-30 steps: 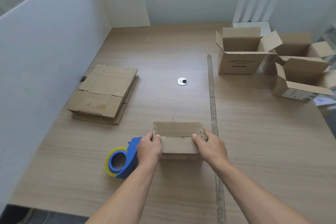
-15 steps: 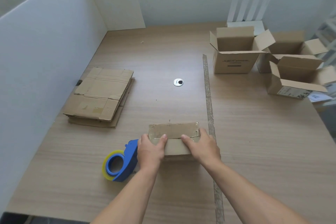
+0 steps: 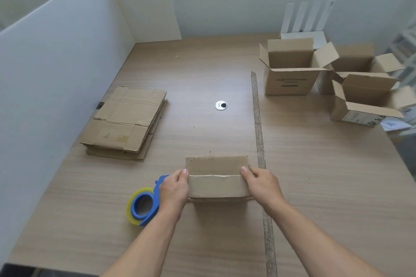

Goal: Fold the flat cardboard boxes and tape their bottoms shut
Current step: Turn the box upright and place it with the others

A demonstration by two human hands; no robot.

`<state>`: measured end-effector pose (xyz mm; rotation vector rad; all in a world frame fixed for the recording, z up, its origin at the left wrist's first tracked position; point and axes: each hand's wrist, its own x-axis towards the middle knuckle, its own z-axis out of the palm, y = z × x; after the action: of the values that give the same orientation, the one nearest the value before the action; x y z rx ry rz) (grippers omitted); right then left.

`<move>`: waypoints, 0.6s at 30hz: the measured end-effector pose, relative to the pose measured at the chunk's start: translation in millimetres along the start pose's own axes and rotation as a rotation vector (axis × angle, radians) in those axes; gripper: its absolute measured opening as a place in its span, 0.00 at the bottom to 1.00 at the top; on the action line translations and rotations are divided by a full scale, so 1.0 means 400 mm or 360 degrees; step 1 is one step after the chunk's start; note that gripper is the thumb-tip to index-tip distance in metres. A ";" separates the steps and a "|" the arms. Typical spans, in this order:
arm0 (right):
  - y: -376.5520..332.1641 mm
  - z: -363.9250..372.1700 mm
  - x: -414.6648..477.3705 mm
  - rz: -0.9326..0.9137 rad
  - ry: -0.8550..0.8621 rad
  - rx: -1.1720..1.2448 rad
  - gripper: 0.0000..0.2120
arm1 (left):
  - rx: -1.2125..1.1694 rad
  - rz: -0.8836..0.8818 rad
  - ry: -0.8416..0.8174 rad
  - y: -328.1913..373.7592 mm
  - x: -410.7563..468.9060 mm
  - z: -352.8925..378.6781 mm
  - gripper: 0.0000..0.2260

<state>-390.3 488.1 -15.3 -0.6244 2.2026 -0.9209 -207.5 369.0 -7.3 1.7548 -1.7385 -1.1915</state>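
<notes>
A small cardboard box point(image 3: 217, 186) stands on the table near me, its flaps closed on top with a shiny seam across them. My left hand point(image 3: 174, 189) grips its left end, thumb on the top edge. At the right end my right hand point(image 3: 262, 184) holds it the same way. A blue tape dispenser point(image 3: 144, 206) with a yellowish roll lies just left of my left wrist. To the left lies a stack of flat cardboard boxes point(image 3: 126, 121).
Three folded boxes with open top flaps stand at the far right point(image 3: 288, 83), point(image 3: 351, 60), point(image 3: 364, 108). A worn tape strip point(image 3: 258, 141) runs down the table beside the box. A white partition point(image 3: 45, 74) walls the left side. A round metal grommet point(image 3: 221, 105) sits mid-table.
Half a second ago my thumbs were close together on the seam; both hands have since slid outward to the box's ends. The box and dispenser stay in place.
</notes>
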 end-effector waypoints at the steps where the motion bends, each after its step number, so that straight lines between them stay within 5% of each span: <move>1: 0.009 -0.009 0.000 -0.0014 -0.0021 0.0107 0.13 | -0.0002 0.0044 -0.0035 0.003 -0.001 -0.010 0.15; 8: -0.015 -0.070 -0.008 0.0186 -0.0285 0.0956 0.15 | -0.0842 0.0092 -0.0338 0.034 -0.003 -0.032 0.16; 14: -0.040 -0.102 -0.026 0.0433 -0.0444 0.0664 0.18 | -0.0656 0.0320 -0.0401 0.017 -0.028 -0.036 0.17; 16: -0.033 -0.097 -0.031 0.0402 -0.0540 0.0698 0.13 | -0.0638 0.0313 -0.0352 0.015 -0.035 -0.035 0.15; 18: -0.023 -0.092 -0.034 0.0297 -0.0536 0.0793 0.20 | -0.0630 0.0265 -0.0336 0.011 -0.036 -0.032 0.18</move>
<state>-406.2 507.0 16.5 -0.3019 1.6176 -1.1181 -198.2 378.2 7.3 1.2696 -1.5843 -1.5632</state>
